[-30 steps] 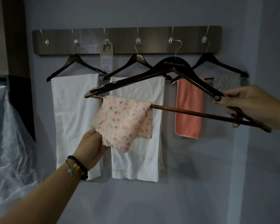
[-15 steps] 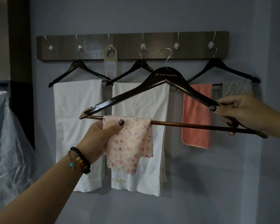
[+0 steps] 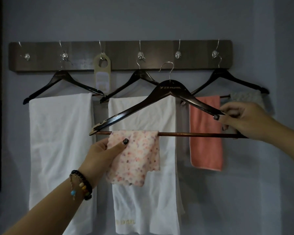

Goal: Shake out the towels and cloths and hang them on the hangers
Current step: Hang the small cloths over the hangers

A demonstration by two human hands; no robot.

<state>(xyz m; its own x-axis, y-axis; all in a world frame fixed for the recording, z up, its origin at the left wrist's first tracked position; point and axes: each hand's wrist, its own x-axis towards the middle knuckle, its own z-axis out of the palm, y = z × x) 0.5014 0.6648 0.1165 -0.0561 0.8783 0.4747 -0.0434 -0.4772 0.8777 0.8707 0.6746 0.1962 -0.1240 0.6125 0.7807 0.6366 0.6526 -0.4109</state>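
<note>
A dark wooden hanger (image 3: 170, 92) floats level in front of the wall rack, its hook free of any peg. My right hand (image 3: 241, 121) grips its right end. A pink speckled cloth (image 3: 139, 160) is draped over the hanger's bar near the left end. My left hand (image 3: 105, 153) pinches the cloth's left edge, thumb on the front. Behind hang three other hangers: one with a white towel (image 3: 59, 141), one with a second white towel (image 3: 148, 209), one with a coral cloth (image 3: 205, 133) and a grey cloth (image 3: 244, 97).
A dark wooden rack (image 3: 119, 55) with several metal hooks is fixed to the grey wall. A beige door tag (image 3: 102, 73) hangs from the third hook. The hook (image 3: 178, 55) second from the right carries nothing. A dark panel edges the far left.
The held hanger has levelled out and moved slightly right, its hook now below the rack. My left hand keeps its pinch on the cloth. The view has tilted up, dropping the rack lower in frame.
</note>
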